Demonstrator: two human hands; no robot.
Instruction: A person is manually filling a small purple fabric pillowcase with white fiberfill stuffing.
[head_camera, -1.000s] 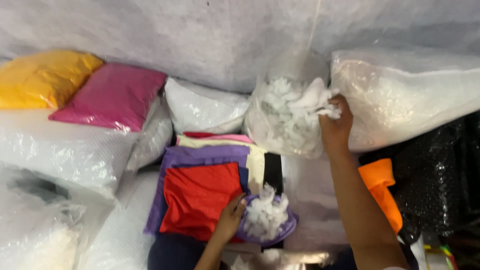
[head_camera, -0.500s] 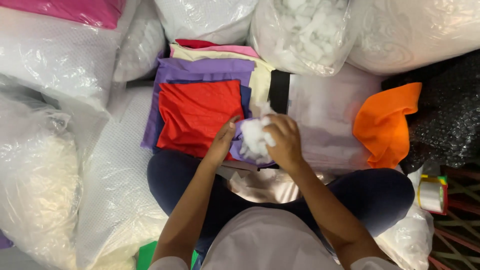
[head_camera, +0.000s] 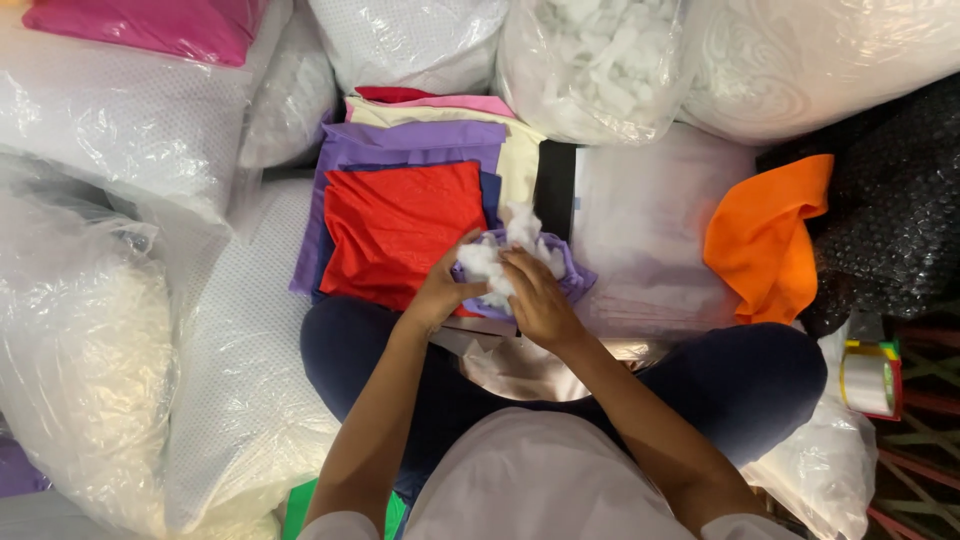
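My left hand (head_camera: 441, 290) grips the edge of a small purple fabric cover (head_camera: 572, 277) in front of my lap. My right hand (head_camera: 536, 300) presses a clump of white fibre stuffing (head_camera: 510, 245) into its opening. Both hands meet over the cover, just right of a red cloth (head_camera: 400, 225) that tops a stack of folded cloths in purple (head_camera: 410, 140), cream and pink. I sit cross-legged in dark trousers.
A clear bag of white stuffing (head_camera: 600, 60) stands behind the stack. Large plastic-wrapped white pillows (head_camera: 110, 330) crowd the left and back. An orange cloth (head_camera: 765, 235) lies right, near black bubble wrap (head_camera: 890, 200) and a tape roll (head_camera: 868, 380).
My right hand has come down from the stuffing bag with a clump of filling and joined my left hand at the purple cover. The view has tilted down toward my lap.
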